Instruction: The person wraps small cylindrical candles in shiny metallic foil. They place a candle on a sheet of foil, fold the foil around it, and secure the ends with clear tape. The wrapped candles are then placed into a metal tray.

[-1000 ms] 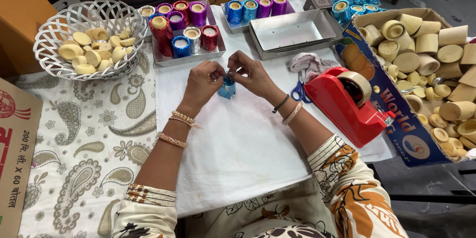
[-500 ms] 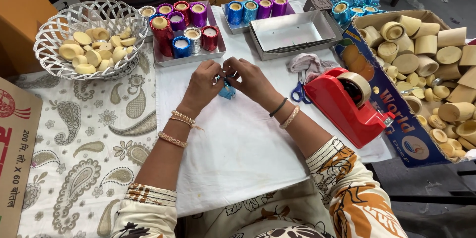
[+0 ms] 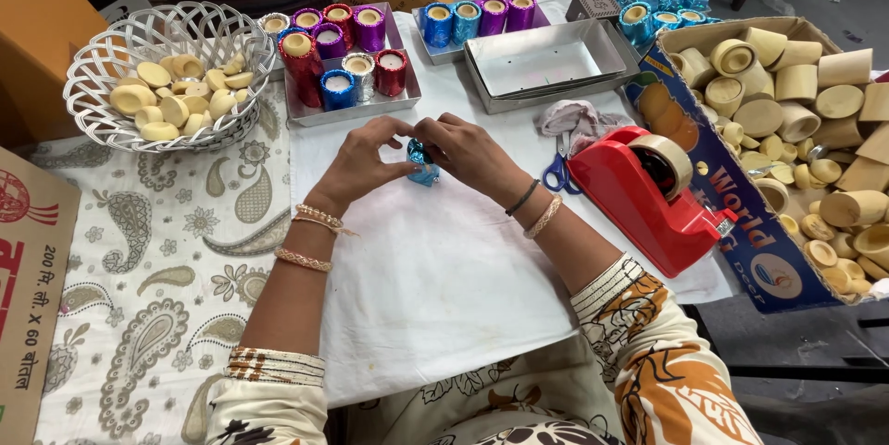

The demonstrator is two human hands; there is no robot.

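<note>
My left hand [image 3: 362, 159] and my right hand [image 3: 465, 150] meet over a white sheet [image 3: 435, 269] and both pinch a small cup wrapped in shiny blue foil [image 3: 422, 162]. The fingers cover most of the cup. Behind the hands, a metal tray [image 3: 306, 112] holds several foil-wrapped candle cups in red, blue, purple and silver [image 3: 339, 89]. Another shallow steel tray [image 3: 542, 61] stands with nothing in it, to the right of that.
A white lattice basket [image 3: 157, 37] of pale wax discs sits at the left. A red tape dispenser [image 3: 648, 190] and blue-handled scissors [image 3: 557, 172] lie right of my hands. A cardboard box [image 3: 741, 213] of plain cups fills the right side. More wrapped cups [image 3: 472, 21] stand at the back.
Both hands stayed in place over the sheet and turned the blue-foil cup a little between the fingers. Nothing else moved.
</note>
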